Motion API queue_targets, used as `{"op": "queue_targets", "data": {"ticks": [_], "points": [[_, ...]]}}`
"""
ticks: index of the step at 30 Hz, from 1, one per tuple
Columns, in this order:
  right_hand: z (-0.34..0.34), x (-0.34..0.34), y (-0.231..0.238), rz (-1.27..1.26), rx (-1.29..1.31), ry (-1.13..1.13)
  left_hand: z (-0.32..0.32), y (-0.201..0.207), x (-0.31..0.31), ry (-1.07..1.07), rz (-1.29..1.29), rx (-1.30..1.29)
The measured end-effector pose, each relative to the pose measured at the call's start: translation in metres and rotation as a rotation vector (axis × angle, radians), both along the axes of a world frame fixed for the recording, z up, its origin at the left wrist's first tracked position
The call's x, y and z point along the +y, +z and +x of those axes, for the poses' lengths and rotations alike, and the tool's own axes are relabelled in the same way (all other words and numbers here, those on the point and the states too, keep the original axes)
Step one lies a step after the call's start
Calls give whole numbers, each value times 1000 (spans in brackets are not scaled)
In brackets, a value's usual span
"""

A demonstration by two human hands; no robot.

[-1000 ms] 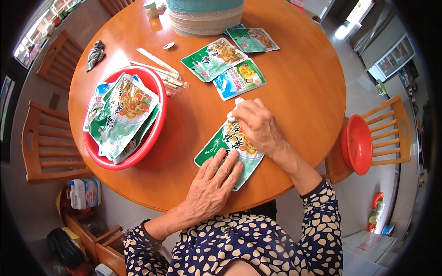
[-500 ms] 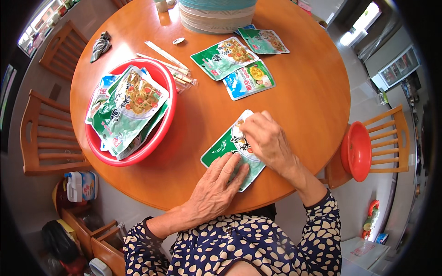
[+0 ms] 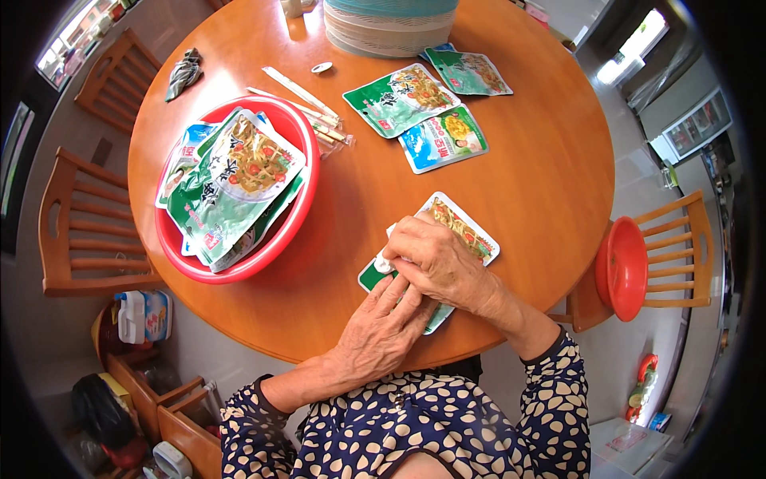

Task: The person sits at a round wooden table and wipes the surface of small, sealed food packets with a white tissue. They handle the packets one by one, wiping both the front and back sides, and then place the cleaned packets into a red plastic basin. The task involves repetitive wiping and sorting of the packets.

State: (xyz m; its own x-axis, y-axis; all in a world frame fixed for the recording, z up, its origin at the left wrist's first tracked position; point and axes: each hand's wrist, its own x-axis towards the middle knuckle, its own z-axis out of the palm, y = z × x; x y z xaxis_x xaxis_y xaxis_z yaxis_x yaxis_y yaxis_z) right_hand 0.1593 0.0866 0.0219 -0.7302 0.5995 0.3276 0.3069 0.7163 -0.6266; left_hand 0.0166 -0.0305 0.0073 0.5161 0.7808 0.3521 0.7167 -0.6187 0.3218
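A green and white food pouch with a noodle-like picture lies flat near the table's front edge. Resting on its near left part is my left hand, fingers stretched out and pressing it down. My right hand is bent over the pouch's middle, pinching a small white wad, which looks like tissue or cloth, against the surface. Both hands' fingertips are close together, and my right hand covers much of the pouch. To the left, a red basin holds several similar pouches.
Farther back lie a green pouch, a blue-white pouch and another green pouch. Wrapped chopsticks, a small white oval piece, a dark crumpled cloth and a large round container stand or lie around.
My right hand has moved left and nearer with the white wad, from the pouch's far part toward its left edge. My left hand still lies on the pouch. The view has shifted slightly.
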Motion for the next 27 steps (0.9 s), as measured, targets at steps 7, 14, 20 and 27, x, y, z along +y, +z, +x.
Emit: {"op": "queue_targets", "data": {"ticks": [7, 14, 20, 27], "points": [[8, 18, -6, 148, -21, -236, 2, 0, -1, 49, 36, 69], [25, 26, -8, 190, 21, -362, 3, 1, 1, 42, 46, 64], [53, -16, -2, 260, -8, -314, 1, -4, 1, 13, 27, 35], [64, -20, 8, 190, -11, -210, -1, -4, -1, 4, 6, 27]]}}
